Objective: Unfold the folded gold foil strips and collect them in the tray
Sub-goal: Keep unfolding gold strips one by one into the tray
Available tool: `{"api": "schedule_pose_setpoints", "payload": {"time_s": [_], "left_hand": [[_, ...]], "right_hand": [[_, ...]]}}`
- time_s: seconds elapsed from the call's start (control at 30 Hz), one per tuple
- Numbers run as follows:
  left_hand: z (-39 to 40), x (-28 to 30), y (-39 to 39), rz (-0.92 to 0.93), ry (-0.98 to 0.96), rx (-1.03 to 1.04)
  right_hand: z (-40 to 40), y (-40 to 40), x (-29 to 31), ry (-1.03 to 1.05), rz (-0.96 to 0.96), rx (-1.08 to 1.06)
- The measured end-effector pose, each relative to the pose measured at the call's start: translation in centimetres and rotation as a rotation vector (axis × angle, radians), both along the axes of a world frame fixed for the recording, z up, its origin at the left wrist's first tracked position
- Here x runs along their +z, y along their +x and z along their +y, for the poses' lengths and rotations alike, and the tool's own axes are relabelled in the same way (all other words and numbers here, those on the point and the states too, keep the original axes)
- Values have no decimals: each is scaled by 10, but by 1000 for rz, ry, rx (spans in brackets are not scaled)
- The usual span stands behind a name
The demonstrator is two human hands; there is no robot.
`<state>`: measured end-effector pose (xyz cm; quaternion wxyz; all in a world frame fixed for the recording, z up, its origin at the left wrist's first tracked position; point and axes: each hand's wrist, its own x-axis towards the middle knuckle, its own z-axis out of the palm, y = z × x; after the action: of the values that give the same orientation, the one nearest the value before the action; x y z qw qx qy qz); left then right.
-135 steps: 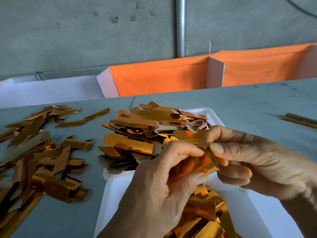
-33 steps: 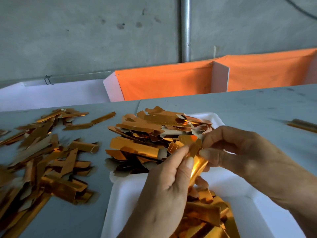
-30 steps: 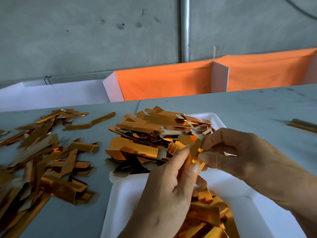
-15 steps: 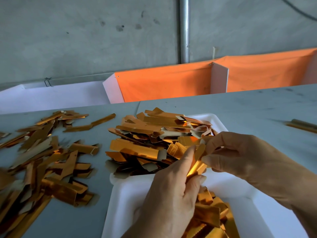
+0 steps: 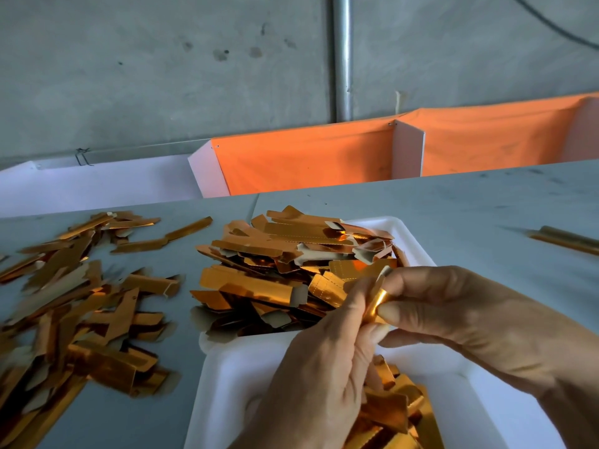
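- Pinching one small gold foil strip [image 5: 377, 303] between them, both hands meet above the middle of the tray.
- Left hand [image 5: 319, 374]: back to camera, fingers curled up round the near side of the strip, thumb hidden.
- Right hand [image 5: 460, 322]: comes in from the right, thumb and forefinger nipping the strip's right end, other fingers curled under.
- Strip itself: bent, shiny side toward camera, mostly covered by fingers; how far unfolded, cannot tell.
- One white tray [image 5: 233, 367], foam-like, runs from bottom centre toward the far right corner; bare white bottom shows under the hands.
- Two heaps in the tray: far heap [image 5: 285, 264] piled high and spilling over the left rim onto the table; near heap [image 5: 392, 413] lower, at the bottom edge, partly behind the left hand. Too many pieces to count in either.
- One loose pile [image 5: 74, 306] on the grey table [image 5: 470, 215] to the left, well apart from the tray, dozens of pieces, blurred.
- One lone strip [image 5: 567, 239] at far right on the table.
- Behind the table: two orange cloth panels [image 5: 308, 157], one metal pipe [image 5: 342, 56] upright on the concrete wall.
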<state>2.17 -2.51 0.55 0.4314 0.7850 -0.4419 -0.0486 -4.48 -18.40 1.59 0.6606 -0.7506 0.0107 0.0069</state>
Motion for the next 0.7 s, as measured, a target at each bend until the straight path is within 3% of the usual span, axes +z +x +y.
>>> {"api": "schedule_pose_setpoints", "payload": {"time_s": [0.1, 0.4, 0.63, 0.7], "left_hand": [[9, -7, -3, -126, -10, -7], [10, -9, 1, -85, 37, 8], [7, -8, -10, -220, -52, 190], [5, -6, -9, -345, -40, 166]], "right_hand": [[2, 0, 1, -81, -33, 33], [8, 0, 5, -240, -86, -66], [16, 0, 9, -109, -219, -158], [16, 1, 7, -86, -201, -170]]}}
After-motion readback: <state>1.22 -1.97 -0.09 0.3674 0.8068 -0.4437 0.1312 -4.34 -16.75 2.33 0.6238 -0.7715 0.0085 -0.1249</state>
